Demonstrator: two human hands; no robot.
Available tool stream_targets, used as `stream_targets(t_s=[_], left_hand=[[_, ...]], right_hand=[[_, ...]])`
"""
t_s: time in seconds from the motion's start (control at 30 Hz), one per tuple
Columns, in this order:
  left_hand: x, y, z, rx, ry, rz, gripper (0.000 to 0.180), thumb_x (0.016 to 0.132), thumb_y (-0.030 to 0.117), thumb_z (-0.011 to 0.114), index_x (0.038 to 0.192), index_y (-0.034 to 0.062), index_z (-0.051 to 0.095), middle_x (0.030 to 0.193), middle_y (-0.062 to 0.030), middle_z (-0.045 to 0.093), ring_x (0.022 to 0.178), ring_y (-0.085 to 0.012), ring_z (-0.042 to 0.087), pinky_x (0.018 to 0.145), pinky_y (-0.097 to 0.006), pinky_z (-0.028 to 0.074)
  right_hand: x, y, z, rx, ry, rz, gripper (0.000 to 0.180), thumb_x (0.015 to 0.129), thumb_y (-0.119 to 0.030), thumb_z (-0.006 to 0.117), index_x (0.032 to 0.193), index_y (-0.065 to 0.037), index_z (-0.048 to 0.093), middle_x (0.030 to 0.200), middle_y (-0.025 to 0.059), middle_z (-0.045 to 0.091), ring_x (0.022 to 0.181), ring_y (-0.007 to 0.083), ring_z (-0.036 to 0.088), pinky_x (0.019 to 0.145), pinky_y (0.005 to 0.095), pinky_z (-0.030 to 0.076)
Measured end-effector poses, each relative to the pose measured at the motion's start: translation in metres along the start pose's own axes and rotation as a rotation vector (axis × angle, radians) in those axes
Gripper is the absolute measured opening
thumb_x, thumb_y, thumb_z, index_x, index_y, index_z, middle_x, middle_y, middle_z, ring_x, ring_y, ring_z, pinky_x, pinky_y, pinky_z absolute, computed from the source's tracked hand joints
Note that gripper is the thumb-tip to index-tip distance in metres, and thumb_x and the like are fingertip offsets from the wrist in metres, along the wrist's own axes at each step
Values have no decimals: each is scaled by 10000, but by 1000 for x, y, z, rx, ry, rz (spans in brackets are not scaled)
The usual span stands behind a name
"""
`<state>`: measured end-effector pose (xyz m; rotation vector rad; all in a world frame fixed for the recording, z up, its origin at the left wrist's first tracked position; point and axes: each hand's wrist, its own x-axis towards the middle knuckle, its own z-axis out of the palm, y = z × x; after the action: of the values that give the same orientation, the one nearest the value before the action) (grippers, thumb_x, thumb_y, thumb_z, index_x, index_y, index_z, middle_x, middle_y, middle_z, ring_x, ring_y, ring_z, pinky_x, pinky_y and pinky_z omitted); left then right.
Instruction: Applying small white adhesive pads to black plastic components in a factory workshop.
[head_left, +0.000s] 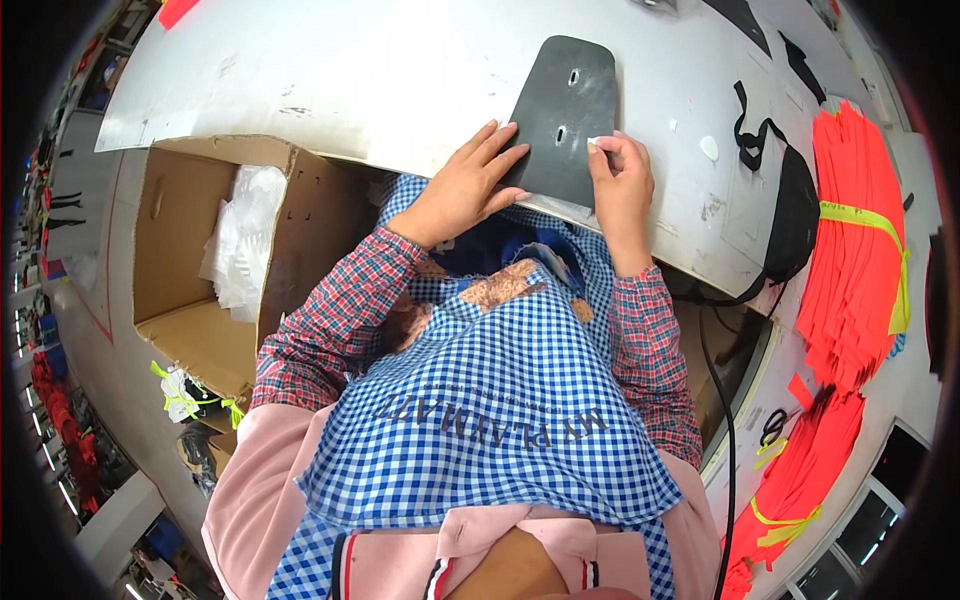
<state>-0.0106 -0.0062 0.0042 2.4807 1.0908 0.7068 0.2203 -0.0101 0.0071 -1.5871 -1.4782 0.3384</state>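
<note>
Dark grey panel (560, 120), flat on white table (400, 80), near end at the table's front edge, between both hands. Matt face, a little dusty, with pale smudges. Tapered outline: broader toward the wearer, narrower and round-cornered at the far end. Pierced by two short slots with pale rims, one behind the other near the midline.

Long axis running away from the wearer, far end leaning slightly right. Narrow end pointing away across the table; slots roughly in line with that axis.

Left hand (460, 195): fingers spread and loose, laid on the panel's left side, thumb by the near edge; not clenched. Right hand (625, 190): at the panel's right edge, thumb and forefinger pinching a small white bit (593, 143); too small to tell what.

Left of the wearer, open carton (165, 240) with clear bags (245, 240). At right, black bag (790, 225) on the table, red bundle (850, 270) beyond, bound with a yellow tie (860, 215).
</note>
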Motion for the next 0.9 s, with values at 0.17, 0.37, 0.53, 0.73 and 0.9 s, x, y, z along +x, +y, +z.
stream_targets(t_s=[0.17, 0.37, 0.53, 0.73, 0.9], left_hand=[[0, -1, -1, -29, -18, -16, 550, 916, 281, 673, 1386, 47, 507, 1510, -188, 393, 1408, -386, 360, 1145, -442, 355], [-1, -2, -3, -40, -19, -13, 522, 918, 232, 673, 1376, 42, 511, 1502, -191, 400, 1391, -365, 391, 1125, -415, 388], [0, -1, -6, -63, -34, -14, 495, 932, 240, 649, 1347, -2, 530, 1480, -226, 414, 1383, -374, 401, 1131, -419, 381], [6, 4, -2, -63, 26, -33, 506, 949, 259, 642, 1372, 19, 507, 1525, -221, 355, 1440, -386, 309, 1160, -446, 333], [11, 3, 5, -71, 7, -35, 505, 953, 270, 637, 1370, 17, 507, 1526, -223, 351, 1442, -395, 300, 1158, -453, 333]], right_hand=[[-3, -3, -9, 104, -69, 200, 113, 897, -91, 677, 969, -6, 657, 963, 105, 659, 760, 170, 647, 685, 308, 530], [-5, -4, -12, 135, -123, 325, 130, 907, -106, 672, 976, 4, 660, 903, 107, 668, 719, 178, 646, 659, 319, 530], [-6, -1, -13, 76, -131, 282, 142, 910, -121, 668, 977, 4, 664, 909, 117, 681, 726, 190, 654, 672, 326, 533], [-7, 5, -12, 74, -124, 250, 148, 914, -122, 660, 986, 8, 664, 918, 125, 685, 739, 201, 659, 684, 330, 536], [-6, -1, -13, 61, -125, 246, 149, 916, -115, 653, 996, 10, 661, 921, 125, 686, 743, 200, 660, 681, 326, 535]])
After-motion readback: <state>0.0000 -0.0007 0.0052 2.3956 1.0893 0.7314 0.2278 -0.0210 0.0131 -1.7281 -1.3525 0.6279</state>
